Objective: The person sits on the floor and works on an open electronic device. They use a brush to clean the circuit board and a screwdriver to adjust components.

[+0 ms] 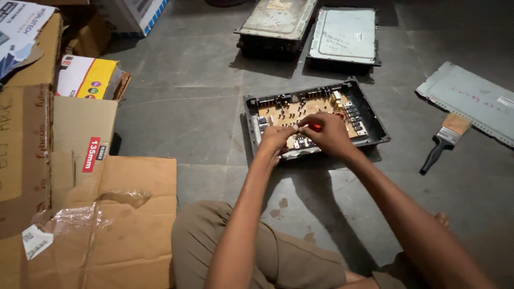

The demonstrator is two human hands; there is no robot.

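Head view: both hands meet over the open amplifier chassis on the floor; right hand fingers clamp a red-handled screwdriver, left hand fingers pinched together just beside its tip.

- Electronics repair workshop, floor-level work
- Opened circuit-board chassis on grey stone floor
- More metal units, paintbrush, cardboard boxes around

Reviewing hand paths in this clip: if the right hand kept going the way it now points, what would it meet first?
The right hand points left toward the left hand, so it would probably meet those fingers first, just above the circuit board; depth is unclear.
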